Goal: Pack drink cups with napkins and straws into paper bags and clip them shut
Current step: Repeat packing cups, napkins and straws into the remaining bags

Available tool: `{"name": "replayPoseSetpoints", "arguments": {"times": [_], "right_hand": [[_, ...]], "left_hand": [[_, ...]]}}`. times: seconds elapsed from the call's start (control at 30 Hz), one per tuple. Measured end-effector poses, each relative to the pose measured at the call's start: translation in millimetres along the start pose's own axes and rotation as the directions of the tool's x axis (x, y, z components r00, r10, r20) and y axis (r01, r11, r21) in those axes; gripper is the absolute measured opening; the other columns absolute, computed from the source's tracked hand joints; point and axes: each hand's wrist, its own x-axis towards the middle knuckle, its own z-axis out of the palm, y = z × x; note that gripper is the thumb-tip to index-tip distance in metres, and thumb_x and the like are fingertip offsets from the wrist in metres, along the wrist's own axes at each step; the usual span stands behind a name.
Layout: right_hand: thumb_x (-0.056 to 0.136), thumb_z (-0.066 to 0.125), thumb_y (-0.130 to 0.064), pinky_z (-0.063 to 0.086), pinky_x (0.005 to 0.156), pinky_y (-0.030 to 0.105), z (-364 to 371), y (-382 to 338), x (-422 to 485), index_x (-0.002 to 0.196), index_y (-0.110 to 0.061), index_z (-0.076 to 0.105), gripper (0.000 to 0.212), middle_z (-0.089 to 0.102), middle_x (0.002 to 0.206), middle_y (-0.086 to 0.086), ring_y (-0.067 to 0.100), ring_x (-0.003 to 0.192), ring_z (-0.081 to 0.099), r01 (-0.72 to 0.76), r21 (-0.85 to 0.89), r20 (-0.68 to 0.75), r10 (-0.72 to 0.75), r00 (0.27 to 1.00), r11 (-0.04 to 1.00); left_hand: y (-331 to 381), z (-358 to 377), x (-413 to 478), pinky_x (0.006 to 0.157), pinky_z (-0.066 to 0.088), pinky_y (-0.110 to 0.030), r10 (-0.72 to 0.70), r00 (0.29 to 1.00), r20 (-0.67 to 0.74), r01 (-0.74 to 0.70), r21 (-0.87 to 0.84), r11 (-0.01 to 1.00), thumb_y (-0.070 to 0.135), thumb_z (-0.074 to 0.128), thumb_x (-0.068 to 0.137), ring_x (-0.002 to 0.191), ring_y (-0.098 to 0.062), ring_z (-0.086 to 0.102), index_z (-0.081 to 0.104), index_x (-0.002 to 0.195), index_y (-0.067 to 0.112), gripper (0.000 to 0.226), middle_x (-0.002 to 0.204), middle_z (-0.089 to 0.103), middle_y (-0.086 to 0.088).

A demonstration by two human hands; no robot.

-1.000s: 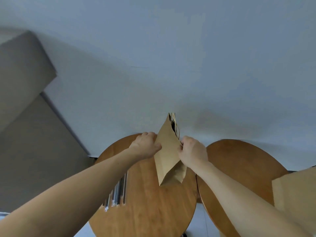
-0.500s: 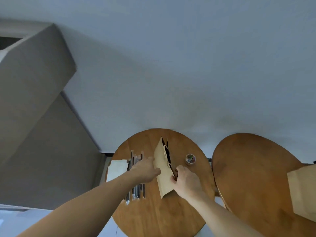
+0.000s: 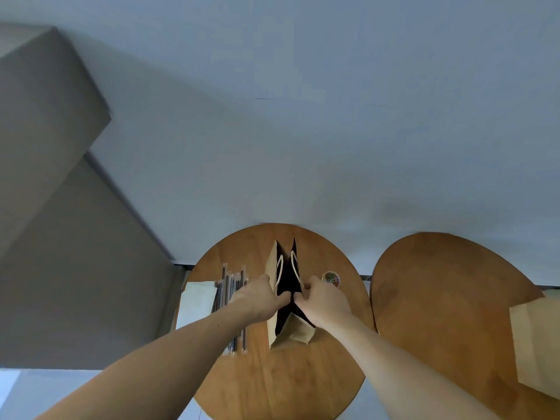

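On the left round desk (image 3: 272, 380) a paper bag (image 3: 292, 331) stands upright at centre. Left hand (image 3: 257, 298) and right hand (image 3: 325, 301) each pinch one mouth edge and pull apart, evidently to open it for loading. Napkins (image 3: 197, 301) and straws (image 3: 231, 286) lie left; a clip tub (image 3: 331, 279) sits right.

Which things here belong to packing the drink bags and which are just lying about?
Job: paper bag, held open by left hand and right hand; straws; napkins; tub of clips; second paper bag.
Lying about: nothing visible; no cups in view.
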Motion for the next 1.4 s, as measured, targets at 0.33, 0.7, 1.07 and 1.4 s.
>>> {"name": "replayPoseSetpoints", "arguments": {"times": [0.33, 0.7, 1.07, 1.4], "right_hand": [[0.095, 0.058, -0.036, 0.047, 0.054, 0.017, -19, 48, 19, 0.113, -0.025, 0.058, 0.022, 0.063, 0.09, -0.009, 0.01, 0.073, 0.063, -0.063, -0.123, -0.06, 0.056, 0.997, 0.99], [0.092, 0.047, -0.061, 0.056, 0.061, 0.019, -17, 54, 17, 0.124, -0.028, 0.051, 0.046, 0.063, 0.098, -0.012, 0.01, 0.079, 0.066, 0.061, -0.056, 0.053, -0.058, 0.997, 0.997], [0.086, 0.059, -0.045, 0.042, 0.11, 0.039, -49, 62, 31, 0.147, -0.037, 0.031, 0.068, 0.035, 0.156, -0.009, 0.017, 0.138, 0.042, 0.167, 0.181, 0.25, -0.21, 0.945, 0.969], [0.095, 0.046, -0.057, 0.029, 0.116, 0.041, -112, -26, 68, 0.152, -0.02, 0.03, 0.069, 0.03, 0.158, 0.001, 0.022, 0.144, 0.029, 0.429, 0.019, 0.035, -0.429, 0.903, 0.903]], "left_hand": [[-12, -9, 7, 0.06, 0.059, -0.023, -0.196, 0.96, -0.201, 0.204, 0.018, 0.979, 0.026, 0.054, 0.098, 0.061, -0.012, 0.066, 0.061, 0.092, 0.021, 0.011, 0.077, 0.063, 0.004], [-19, 7, 16, 0.077, 0.058, -0.025, -0.003, 0.999, -0.034, -0.001, -0.129, 0.992, 0.054, 0.065, 0.083, 0.097, -0.017, 0.068, 0.032, 0.144, 0.03, 0.074, 0.136, 0.055, 0.002], [-27, -49, 12, 0.112, 0.035, -0.042, 0.084, 0.983, 0.162, -0.083, -0.012, 0.996, 0.044, 0.076, 0.07, 0.141, -0.028, 0.035, 0.012, 0.152, 0.041, 0.105, 0.156, 0.034, -0.003], [0, -134, -8, 0.113, 0.031, -0.047, 0.045, 0.925, -0.378, 0.043, 0.222, 0.974, 0.048, 0.052, 0.09, 0.145, -0.026, 0.025, 0.023, 0.153, 0.017, 0.076, 0.158, 0.03, -0.006]]}}
